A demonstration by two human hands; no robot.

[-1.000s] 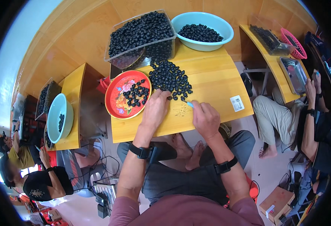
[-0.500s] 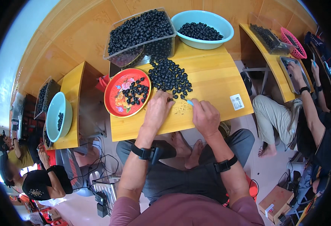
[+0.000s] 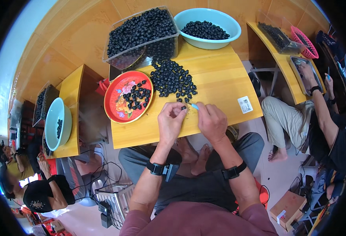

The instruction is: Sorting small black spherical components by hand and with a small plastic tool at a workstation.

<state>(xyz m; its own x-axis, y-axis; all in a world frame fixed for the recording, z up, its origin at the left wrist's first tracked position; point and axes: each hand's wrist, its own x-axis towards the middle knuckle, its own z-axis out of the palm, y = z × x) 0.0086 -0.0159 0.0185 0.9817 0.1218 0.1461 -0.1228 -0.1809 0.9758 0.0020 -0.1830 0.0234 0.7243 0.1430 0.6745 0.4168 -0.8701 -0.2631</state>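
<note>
Between the thumb and fingertips of my left hand (image 3: pixel 170 121) is a small black bead-like ball (image 3: pixel 183 107). My right hand (image 3: pixel 213 122) is closed round a small tool with a light-blue handle (image 3: pixel 195 106); its thin tip points at the ball. Both hands are over the near edge of the yellow wooden table (image 3: pixel 218 74). Just beyond them lies a loose heap of similar black balls (image 3: pixel 173 80). Left of the heap, a red flowered plate (image 3: pixel 112 89) holds several of them. Fine crumbs dot the wood by my hands.
A clear plastic bin (image 3: pixel 141 37) full of black balls and a pale-blue basin (image 3: pixel 233 33) stand at the table's back. To the left, another table holds a blue basin (image 3: pixel 66 126). At the right, a person's hand (image 3: pixel 307 72) reaches into a metal tray (image 3: pixel 295 63).
My left hand has turned and lifted off the table by the heap, now showing a ball in its fingertips. The tool stays in my right hand, near that ball. The view has shifted slightly.
</note>
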